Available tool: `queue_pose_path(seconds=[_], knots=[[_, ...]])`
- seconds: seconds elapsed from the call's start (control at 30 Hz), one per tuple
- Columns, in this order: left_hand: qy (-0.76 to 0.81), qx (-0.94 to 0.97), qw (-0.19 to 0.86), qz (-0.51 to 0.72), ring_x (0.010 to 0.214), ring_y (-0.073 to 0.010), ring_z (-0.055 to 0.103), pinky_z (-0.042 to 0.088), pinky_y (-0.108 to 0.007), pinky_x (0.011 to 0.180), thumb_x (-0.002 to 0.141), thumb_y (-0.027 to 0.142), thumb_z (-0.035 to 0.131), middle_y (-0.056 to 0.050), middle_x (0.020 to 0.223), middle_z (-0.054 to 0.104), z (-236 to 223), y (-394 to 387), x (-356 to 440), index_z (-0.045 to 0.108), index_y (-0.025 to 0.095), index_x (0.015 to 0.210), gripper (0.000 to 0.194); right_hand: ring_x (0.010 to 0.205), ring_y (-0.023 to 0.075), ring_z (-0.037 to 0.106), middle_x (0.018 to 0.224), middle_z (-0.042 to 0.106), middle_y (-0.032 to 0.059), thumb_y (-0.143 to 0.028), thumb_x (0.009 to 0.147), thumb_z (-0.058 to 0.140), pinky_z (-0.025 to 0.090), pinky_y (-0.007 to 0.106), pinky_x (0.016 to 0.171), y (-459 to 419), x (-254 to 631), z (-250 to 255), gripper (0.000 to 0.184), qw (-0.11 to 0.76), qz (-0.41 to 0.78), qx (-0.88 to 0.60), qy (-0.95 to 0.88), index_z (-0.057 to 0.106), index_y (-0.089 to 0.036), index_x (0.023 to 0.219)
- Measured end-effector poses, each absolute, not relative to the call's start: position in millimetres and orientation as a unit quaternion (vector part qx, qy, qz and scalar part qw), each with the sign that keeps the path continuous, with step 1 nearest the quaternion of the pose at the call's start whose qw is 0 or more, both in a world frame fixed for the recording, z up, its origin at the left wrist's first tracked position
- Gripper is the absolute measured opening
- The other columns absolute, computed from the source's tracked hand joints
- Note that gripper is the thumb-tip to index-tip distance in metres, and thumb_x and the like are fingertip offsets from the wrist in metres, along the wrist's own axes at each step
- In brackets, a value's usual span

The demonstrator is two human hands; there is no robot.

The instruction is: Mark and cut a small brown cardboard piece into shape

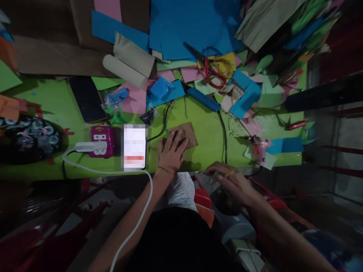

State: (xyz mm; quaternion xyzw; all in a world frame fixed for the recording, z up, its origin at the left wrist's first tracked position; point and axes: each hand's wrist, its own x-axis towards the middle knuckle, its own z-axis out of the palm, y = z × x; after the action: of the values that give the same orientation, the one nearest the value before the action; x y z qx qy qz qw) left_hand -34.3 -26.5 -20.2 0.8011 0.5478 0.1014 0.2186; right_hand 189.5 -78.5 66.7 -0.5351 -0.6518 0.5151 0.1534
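Brown paper — flat on green tabletop

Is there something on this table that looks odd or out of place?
Perhaps the pink glue gun: it lies on pale green paper near the table's front edge, showing a red light. Loose paper seems an odd resting place.
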Motion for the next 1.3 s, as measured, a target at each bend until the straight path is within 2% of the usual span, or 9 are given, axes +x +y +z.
queue_pose_path(seconds=[0.1, 0.17, 0.3, 0.4, 0.5, 0.7, 0.97, 1.3], knots=[[0.537, 0.808, 0.218, 0.104, 0.148, -0.0279, 0.04, 0.028, -0.056, 0.119, 0.099, 0.033, 0.046, -0.006, 0.157, 0.048, -20.4, -22.6, -34.5, 0.06, 0.033, 0.138, 0.041, 0.063, 0.0169, 0.058, 0.072, 0.064, 0.0038, -0.059, 0.1, 0.038, 0.048, 0.03, 0.057, -46.6, 186.4, 65.3, 0.053, 0.295, 0.469, -0.608, -0.569, 0.07, -0.02, 0.084], [0.536, 0.811, 0.212, 0.099, 0.146, -0.0284, 0.043, 0.029, -0.056, 0.118, 0.098, 0.031, 0.049, -0.005, 0.156, 0.05, -19.8, -19.3, -35.5, 0.062, 0.034, 0.135, 0.039, 0.052, 0.0142, 0.049, 0.058, 0.053, -0.0009, -0.061, 0.099, 0.04, 0.041, 0.027, 0.049, -19.3, 176.1, 54.5, 0.052, 0.374, 0.452, -0.634, -0.504, 0.069, -0.021, 0.083], [0.532, 0.819, 0.199, 0.081, 0.141, -0.0278, 0.047, 0.029, -0.054, 0.118, 0.094, 0.022, 0.053, -0.004, 0.155, 0.052, -19.6, -14.5, -37.5, 0.06, 0.035, 0.138, 0.046, 0.063, 0.0152, 0.06, 0.073, 0.065, 0.0011, -0.057, 0.092, 0.056, 0.051, 0.029, 0.06, 22.5, 155.4, 18.2, 0.038, 0.463, 0.454, -0.604, -0.462, 0.067, -0.021, 0.084], [0.539, 0.816, 0.188, 0.087, 0.138, -0.027, 0.05, 0.03, -0.052, 0.118, 0.098, 0.026, 0.048, -0.005, 0.152, 0.055, -19.6, -13.7, -36.8, 0.054, 0.032, 0.144, 0.047, 0.069, 0.0153, 0.061, 0.077, 0.065, -0.0008, -0.043, 0.081, 0.07, 0.051, 0.028, 0.063, 32.9, 151.7, -8.7, 0.02, 0.465, 0.425, -0.618, -0.471, 0.065, -0.023, 0.083], [0.545, 0.813, 0.182, 0.099, 0.136, -0.0268, 0.052, 0.032, -0.051, 0.117, 0.1, 0.03, 0.045, -0.007, 0.15, 0.057, -18.8, -14.3, -34.9, 0.055, 0.03, 0.144, 0.045, 0.065, 0.0141, 0.059, 0.073, 0.06, -0.0026, -0.036, 0.08, 0.068, 0.049, 0.027, 0.059, 31.3, 154.0, -24.9, 0.015, 0.476, 0.375, -0.636, -0.478, 0.06, -0.023, 0.081], [0.548, 0.81, 0.184, 0.097, 0.137, -0.0265, 0.051, 0.032, -0.052, 0.117, 0.1, 0.029, 0.045, -0.007, 0.153, 0.053, -16.3, -14.8, -33.6, 0.056, 0.029, 0.142, 0.044, 0.061, 0.013, 0.057, 0.072, 0.057, -0.0039, -0.034, 0.085, 0.065, 0.047, 0.026, 0.056, 26.1, 155.6, -30.8, 0.015, 0.484, 0.336, -0.632, -0.503, 0.054, -0.024, 0.083], [0.545, 0.813, 0.181, 0.1, 0.137, -0.0266, 0.051, 0.033, -0.054, 0.116, 0.1, 0.029, 0.045, -0.006, 0.153, 0.053, -16.5, -15.0, -33.2, 0.057, 0.027, 0.141, 0.043, 0.067, 0.0155, 0.057, 0.075, 0.058, -0.0023, -0.031, 0.085, 0.065, 0.047, 0.029, 0.062, 26.4, 157.4, -34.0, 0.012, 0.466, 0.328, -0.631, -0.526, 0.056, -0.023, 0.084], [0.546, 0.813, 0.178, 0.092, 0.138, -0.0276, 0.05, 0.034, -0.055, 0.116, 0.1, 0.029, 0.044, -0.005, 0.154, 0.052, -16.2, -15.3, -32.7, 0.057, 0.027, 0.14, 0.042, 0.068, 0.0165, 0.057, 0.074, 0.056, -0.0022, -0.035, 0.086, 0.063, 0.046, 0.029, 0.06, 25.4, 159.2, -34.5, 0.014, 0.445, 0.328, -0.64, -0.533, 0.055, -0.024, 0.083]])
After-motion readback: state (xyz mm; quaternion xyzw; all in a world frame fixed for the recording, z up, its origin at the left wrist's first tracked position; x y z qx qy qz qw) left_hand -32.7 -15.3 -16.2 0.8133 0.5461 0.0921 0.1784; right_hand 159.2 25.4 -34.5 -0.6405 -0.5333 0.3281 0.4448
